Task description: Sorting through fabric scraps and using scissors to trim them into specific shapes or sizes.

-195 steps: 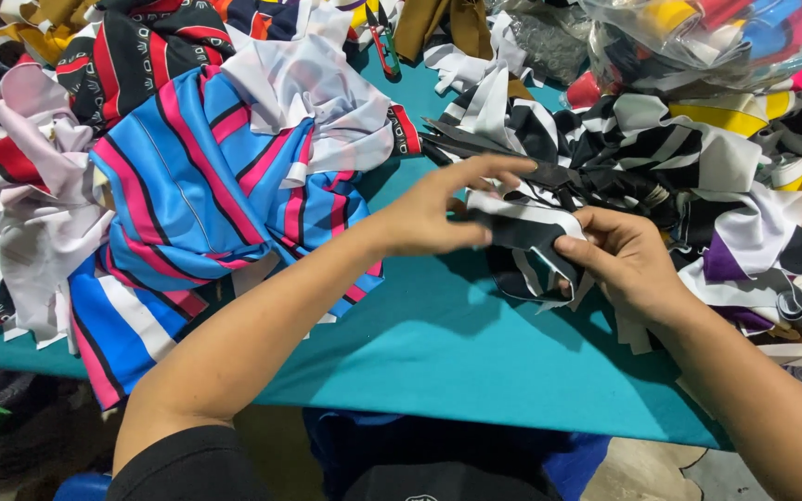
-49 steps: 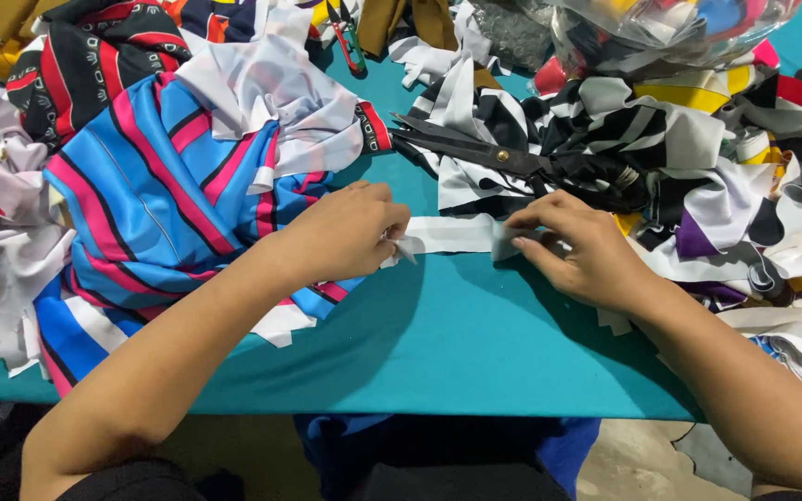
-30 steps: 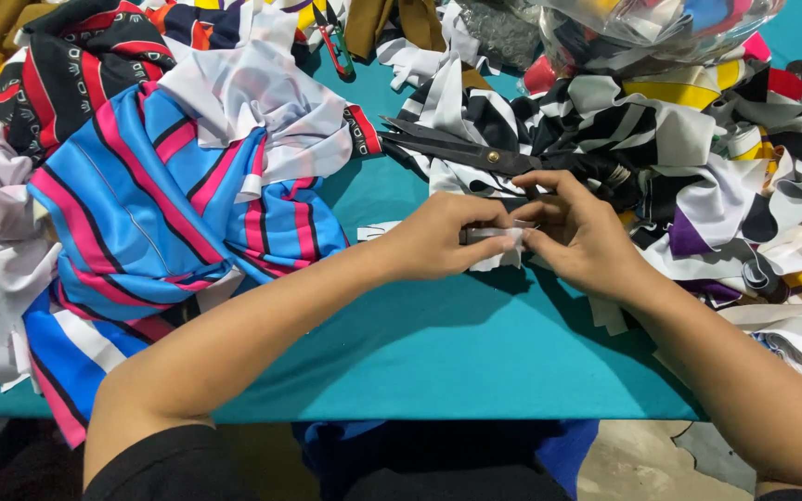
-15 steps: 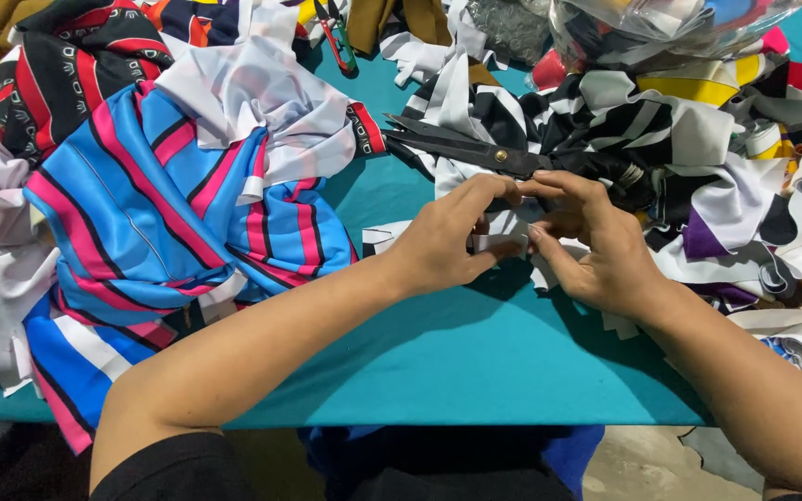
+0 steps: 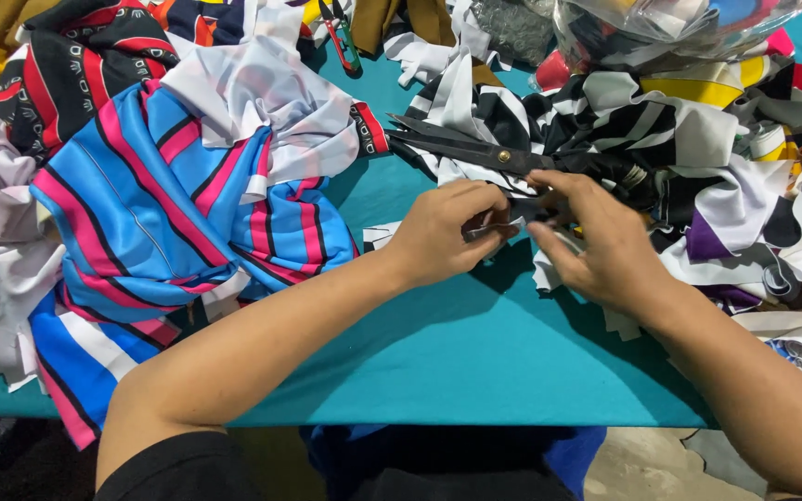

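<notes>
Two hands met over a small fabric scrap (image 5: 486,225) near the middle of the teal worktop (image 5: 438,362), closer to its far edge than to the near one. The left hand (image 5: 443,232) had its fingers closed in a pinch on the scrap's left end; the right hand (image 5: 596,243) pinched the other end with thumb and forefinger, the remaining fingers loosely spread. The scrap was largely covered by both hands, so its pattern could not be read with certainty; it looked grey and white.

Judgement on handling: a piece this small folds best when kept taut between the two pinches, edges aligned before pressing flat on bare worktop, well away from the loose pile so nothing else is caught up.

Black scissors (image 5: 485,153) lay just beyond the hands, blades pointing towards the left edge, resting partly on the black-and-white striped scraps (image 5: 661,130) heaped along the right edge. A blue, pink and white striped cloth (image 5: 169,232) covered the left side.

Packages: a clear plastic bag (image 5: 670,28) stuffed with coloured pieces sat at the far right corner, crumpled and glossy. A small pair of red-handled snips (image 5: 341,37) lay at the far edge. No labels or signs were visible.
</notes>
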